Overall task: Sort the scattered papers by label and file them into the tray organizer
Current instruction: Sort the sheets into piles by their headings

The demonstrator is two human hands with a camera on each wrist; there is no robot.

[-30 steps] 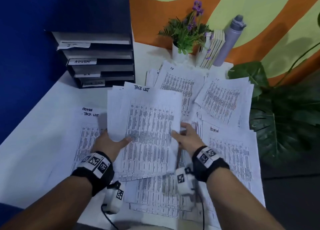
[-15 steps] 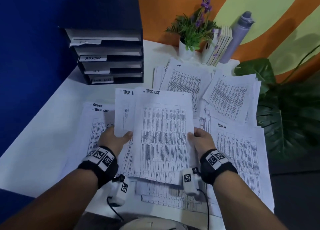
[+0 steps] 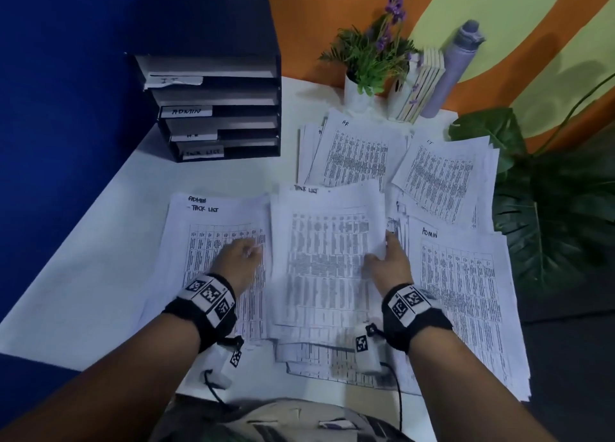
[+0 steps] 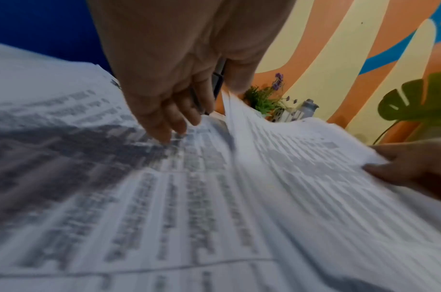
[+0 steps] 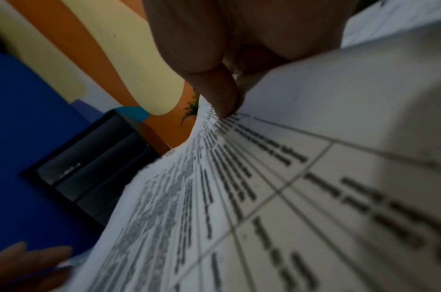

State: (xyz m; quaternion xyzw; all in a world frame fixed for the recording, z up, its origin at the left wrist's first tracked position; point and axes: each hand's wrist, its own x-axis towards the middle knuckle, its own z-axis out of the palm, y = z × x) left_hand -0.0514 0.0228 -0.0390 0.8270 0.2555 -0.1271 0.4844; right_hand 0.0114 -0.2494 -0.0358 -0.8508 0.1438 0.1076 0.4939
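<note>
White desk under a striped orange and yellow wall, and paper spread over most of it. My right hand (image 3: 389, 261) pinches the right edge of the TASK LIST stack (image 3: 326, 258), thumb on top and fingers beneath, so the sheets stay squared while I gather this label together. My left hand (image 3: 238, 261) has nothing in it; its fingertips (image 4: 169, 130) press lightly on the sheet marked ADMIN and TASK LIST (image 3: 213, 241) at nine o'clock of the stack, I think to pin it flat or to draw it in next (it carries two labels, so it needs a decision). At three o'clock lies an ADMIN pile (image 3: 466, 291), and at one o'clock the HR pile (image 3: 359, 152) with what seems an IT pile (image 3: 442, 172) beside it. Further out at eleven o'clock stands the tray organizer (image 3: 216, 108), its slots tagged IT, ADMIN, HR and, lowest, what reads as TASK LIST, where my stack should go. Beyond the piles, at one o'clock, are a potted plant (image 3: 369, 58) and a bottle (image 3: 456, 65).
</note>
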